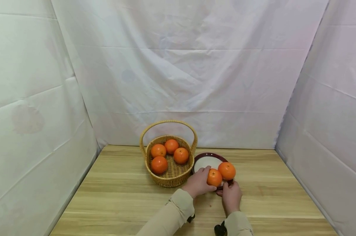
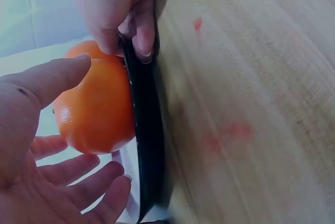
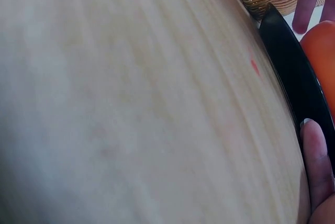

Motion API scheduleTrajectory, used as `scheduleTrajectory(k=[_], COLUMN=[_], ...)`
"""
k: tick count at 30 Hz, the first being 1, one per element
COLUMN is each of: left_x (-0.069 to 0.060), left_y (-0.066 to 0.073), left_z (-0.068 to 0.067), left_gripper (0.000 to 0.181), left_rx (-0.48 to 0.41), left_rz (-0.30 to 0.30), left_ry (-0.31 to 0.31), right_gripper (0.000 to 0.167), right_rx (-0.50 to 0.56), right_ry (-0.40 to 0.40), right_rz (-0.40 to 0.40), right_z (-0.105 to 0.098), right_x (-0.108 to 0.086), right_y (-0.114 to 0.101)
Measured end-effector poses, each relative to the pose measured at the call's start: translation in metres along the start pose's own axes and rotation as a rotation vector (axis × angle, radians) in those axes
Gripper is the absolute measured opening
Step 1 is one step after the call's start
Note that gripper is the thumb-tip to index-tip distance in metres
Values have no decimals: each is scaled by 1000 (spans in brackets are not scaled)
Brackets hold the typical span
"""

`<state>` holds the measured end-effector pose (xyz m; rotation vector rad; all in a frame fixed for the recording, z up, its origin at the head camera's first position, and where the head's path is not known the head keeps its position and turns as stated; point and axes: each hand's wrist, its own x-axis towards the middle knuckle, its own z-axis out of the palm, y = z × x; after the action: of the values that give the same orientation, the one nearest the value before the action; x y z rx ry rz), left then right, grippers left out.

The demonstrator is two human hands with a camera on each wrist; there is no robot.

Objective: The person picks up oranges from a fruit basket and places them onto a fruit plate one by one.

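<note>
A plate with a dark red rim (image 1: 206, 154) and white inside stands right of the basket, two oranges at its front and right. My left hand (image 1: 199, 183) holds the nearer orange (image 1: 214, 177), thumb on one side and fingers on the other, as the left wrist view shows (image 2: 97, 111). The second orange (image 1: 226, 170) sits beside it, untouched. My right hand (image 1: 232, 197) pinches the plate's front rim; in the right wrist view its finger (image 3: 315, 148) lies along the dark outer side (image 3: 296, 67).
A wicker basket (image 1: 169, 182) with a tall arched handle stands left of the plate, several oranges inside (image 1: 159, 165). Small red marks (image 2: 239, 131) show on the wooden table (image 1: 121, 196). White cloth (image 1: 178, 82) hangs behind and at both sides.
</note>
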<state>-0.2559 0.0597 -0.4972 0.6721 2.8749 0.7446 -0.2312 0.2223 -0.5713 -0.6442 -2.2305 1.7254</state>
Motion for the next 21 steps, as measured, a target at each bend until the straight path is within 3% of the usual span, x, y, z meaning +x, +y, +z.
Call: scheduleTrajectory(k=[11, 21], left_x=[-1, 0], left_y=[2, 3], left_z=[-15, -27], left_gripper=[80, 57], left_rx=[55, 110], left_rz=[7, 72], left_ry=[23, 73], right_gripper=[43, 41], right_rx=[-8, -6], right_ry=[3, -3], right_rz=[8, 25], right_z=[0, 1], right_x=[1, -1], right_y=[0, -1])
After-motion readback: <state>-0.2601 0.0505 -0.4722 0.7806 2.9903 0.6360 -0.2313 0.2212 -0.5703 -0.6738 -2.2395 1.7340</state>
